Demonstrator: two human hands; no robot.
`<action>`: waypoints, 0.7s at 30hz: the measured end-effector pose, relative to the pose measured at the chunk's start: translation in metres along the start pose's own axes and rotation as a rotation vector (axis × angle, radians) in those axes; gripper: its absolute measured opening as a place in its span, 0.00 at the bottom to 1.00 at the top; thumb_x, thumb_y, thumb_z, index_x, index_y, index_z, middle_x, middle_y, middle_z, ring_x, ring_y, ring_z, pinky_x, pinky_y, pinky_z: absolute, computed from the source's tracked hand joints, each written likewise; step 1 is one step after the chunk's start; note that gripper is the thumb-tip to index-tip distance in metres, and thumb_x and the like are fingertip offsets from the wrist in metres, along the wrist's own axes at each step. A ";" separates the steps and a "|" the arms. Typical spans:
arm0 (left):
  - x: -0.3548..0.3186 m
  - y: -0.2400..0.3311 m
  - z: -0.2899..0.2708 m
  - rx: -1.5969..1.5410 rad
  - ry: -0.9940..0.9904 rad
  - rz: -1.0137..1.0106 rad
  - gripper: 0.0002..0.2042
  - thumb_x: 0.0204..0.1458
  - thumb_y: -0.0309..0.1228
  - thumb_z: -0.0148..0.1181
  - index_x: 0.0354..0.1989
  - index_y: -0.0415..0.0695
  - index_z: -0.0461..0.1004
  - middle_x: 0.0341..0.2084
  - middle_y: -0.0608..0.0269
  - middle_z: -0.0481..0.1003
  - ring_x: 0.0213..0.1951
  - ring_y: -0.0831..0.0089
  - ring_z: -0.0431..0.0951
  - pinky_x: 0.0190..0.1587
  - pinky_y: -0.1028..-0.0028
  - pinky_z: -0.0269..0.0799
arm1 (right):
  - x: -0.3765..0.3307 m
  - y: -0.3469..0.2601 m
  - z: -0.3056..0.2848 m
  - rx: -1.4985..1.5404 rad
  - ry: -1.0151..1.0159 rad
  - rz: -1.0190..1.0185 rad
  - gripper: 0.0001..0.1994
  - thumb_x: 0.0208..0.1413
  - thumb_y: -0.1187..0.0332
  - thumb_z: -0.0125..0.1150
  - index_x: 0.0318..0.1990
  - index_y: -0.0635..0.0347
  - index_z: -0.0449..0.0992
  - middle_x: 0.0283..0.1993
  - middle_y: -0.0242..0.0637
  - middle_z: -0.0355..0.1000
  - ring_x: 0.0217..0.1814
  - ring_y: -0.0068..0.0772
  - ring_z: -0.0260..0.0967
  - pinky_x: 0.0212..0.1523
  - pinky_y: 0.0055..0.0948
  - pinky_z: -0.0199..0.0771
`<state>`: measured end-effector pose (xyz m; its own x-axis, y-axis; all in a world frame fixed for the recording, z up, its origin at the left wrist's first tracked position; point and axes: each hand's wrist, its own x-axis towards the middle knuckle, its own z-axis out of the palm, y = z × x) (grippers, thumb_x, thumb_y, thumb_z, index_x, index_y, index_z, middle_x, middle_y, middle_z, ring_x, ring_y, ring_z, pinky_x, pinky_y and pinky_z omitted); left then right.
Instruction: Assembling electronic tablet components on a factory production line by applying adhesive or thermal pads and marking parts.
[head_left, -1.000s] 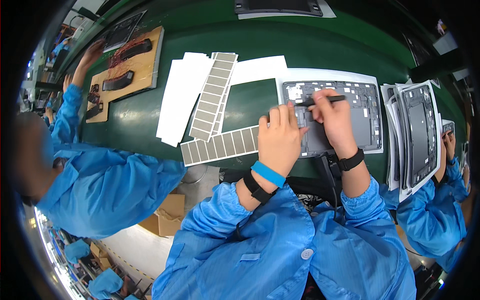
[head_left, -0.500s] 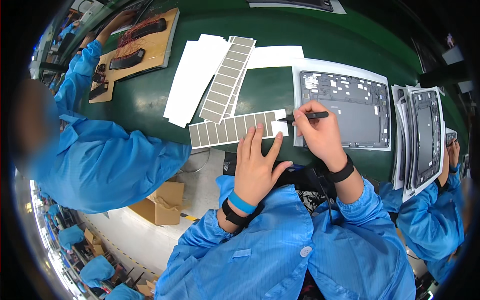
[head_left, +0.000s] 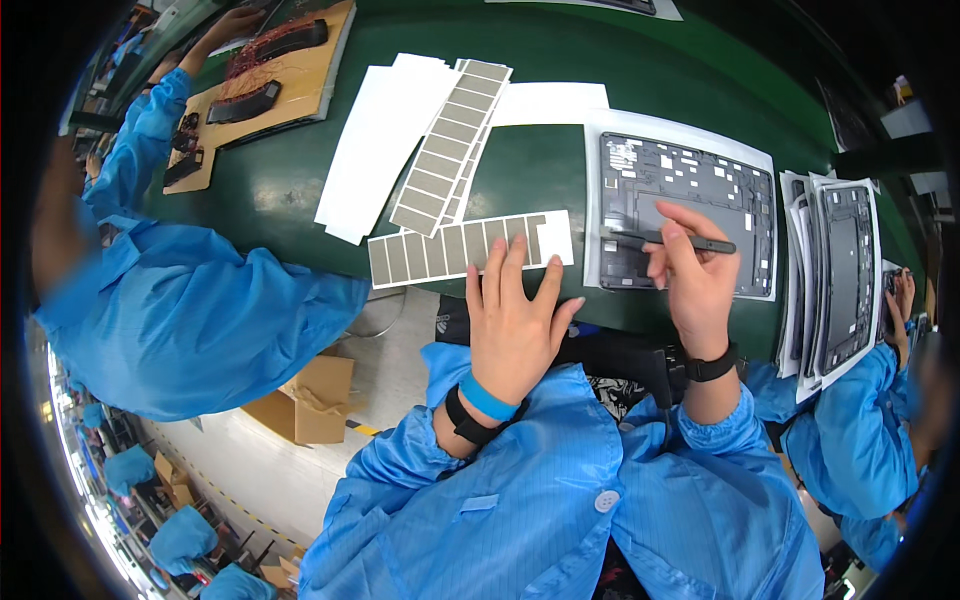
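My left hand [head_left: 515,325] lies flat, fingers spread, on a white backing sheet of grey rectangular stickers [head_left: 408,258] near the table's front edge. The sheet's right end is bare white. My right hand [head_left: 697,280] is closed around black tweezers [head_left: 718,246], their tips pointing left. It hovers over the left part of a dark grey tablet housing [head_left: 690,220], which lies on a white sheet. Whether the tips carry a small piece is too blurred to tell.
Behind the strip lie more sticker sheets [head_left: 450,150] and white paper [head_left: 375,150]. Housings stacked with white sheets [head_left: 845,270] stand at right. At far left is a cardboard sheet [head_left: 290,95] with dark wired parts. Co-workers in blue sit on both sides.
My right hand and the tweezers have moved right, from the sticker sheet's right end to over the tablet housing. My left hand stays on the sheet. The view has shifted slightly.
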<state>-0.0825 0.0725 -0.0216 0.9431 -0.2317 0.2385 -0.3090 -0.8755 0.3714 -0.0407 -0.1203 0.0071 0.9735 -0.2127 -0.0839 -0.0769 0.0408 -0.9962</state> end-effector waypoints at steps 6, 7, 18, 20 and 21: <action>0.016 0.013 0.017 -0.138 0.047 0.063 0.19 0.50 0.34 0.64 0.49 0.41 0.72 0.54 0.49 0.66 0.58 0.50 0.66 0.61 0.49 0.58 | -0.004 0.023 -0.015 -0.041 -0.055 0.039 0.10 0.61 0.74 0.55 0.46 0.71 0.75 0.27 0.34 0.73 0.22 0.17 0.68 0.34 0.21 0.75; 0.019 0.015 0.019 -0.152 0.043 0.077 0.20 0.50 0.34 0.64 0.50 0.41 0.72 0.54 0.49 0.66 0.57 0.50 0.66 0.61 0.49 0.59 | -0.004 0.024 -0.013 -0.010 -0.054 0.018 0.09 0.61 0.75 0.55 0.46 0.71 0.75 0.29 0.35 0.73 0.23 0.17 0.68 0.35 0.22 0.75; 0.025 0.022 0.021 -0.138 0.016 0.092 0.20 0.49 0.34 0.65 0.49 0.41 0.72 0.52 0.52 0.67 0.56 0.52 0.66 0.61 0.51 0.59 | -0.002 0.030 -0.019 -0.020 -0.073 0.040 0.08 0.61 0.76 0.55 0.44 0.70 0.75 0.30 0.34 0.73 0.26 0.17 0.68 0.32 0.18 0.72; 0.026 0.024 0.020 -0.079 -0.011 0.106 0.22 0.49 0.36 0.64 0.52 0.41 0.72 0.52 0.50 0.67 0.55 0.51 0.66 0.59 0.49 0.60 | -0.004 0.029 -0.017 -0.039 -0.057 0.049 0.08 0.61 0.76 0.56 0.44 0.70 0.76 0.31 0.35 0.74 0.25 0.17 0.68 0.29 0.18 0.70; 0.026 0.027 0.020 -0.077 -0.010 0.106 0.22 0.49 0.36 0.64 0.52 0.41 0.72 0.52 0.50 0.67 0.55 0.51 0.66 0.59 0.49 0.60 | -0.004 0.030 -0.017 -0.038 -0.058 0.048 0.08 0.61 0.76 0.56 0.44 0.70 0.76 0.31 0.35 0.74 0.25 0.17 0.68 0.29 0.18 0.70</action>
<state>-0.0641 0.0346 -0.0235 0.9058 -0.3258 0.2710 -0.4151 -0.8110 0.4124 -0.0507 -0.1345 -0.0229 0.9793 -0.1539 -0.1315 -0.1311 0.0125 -0.9913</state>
